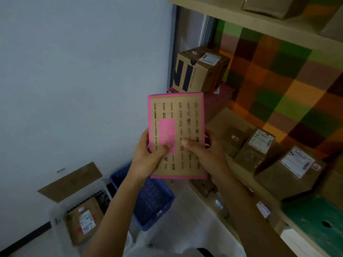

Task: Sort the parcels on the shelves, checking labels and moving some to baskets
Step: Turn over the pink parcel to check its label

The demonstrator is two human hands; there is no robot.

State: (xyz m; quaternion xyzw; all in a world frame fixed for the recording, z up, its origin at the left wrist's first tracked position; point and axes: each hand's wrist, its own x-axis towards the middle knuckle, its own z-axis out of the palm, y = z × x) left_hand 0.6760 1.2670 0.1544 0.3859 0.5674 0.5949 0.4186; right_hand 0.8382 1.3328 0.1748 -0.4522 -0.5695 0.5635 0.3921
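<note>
I hold a flat brown parcel with pink borders and printed brand logos [183, 115] upright in front of me with both hands. My left hand [148, 158] grips its lower left edge, thumb on the pink patch. Gripping the lower right edge is my right hand [206, 153], its thumb pressed on the face. Below, on the floor, a blue basket [154, 201] stands, and to its left a white basket [61, 210] holds a brown labelled parcel [83, 219]. No label shows on the side facing me.
To the right a wooden shelf [241, 173] carries several brown labelled boxes [289, 167]. At its far end a large printed carton [196, 71] sits on a dark pink box [219, 101]. A checked cloth hangs behind. A green box [315, 219] lies lower right.
</note>
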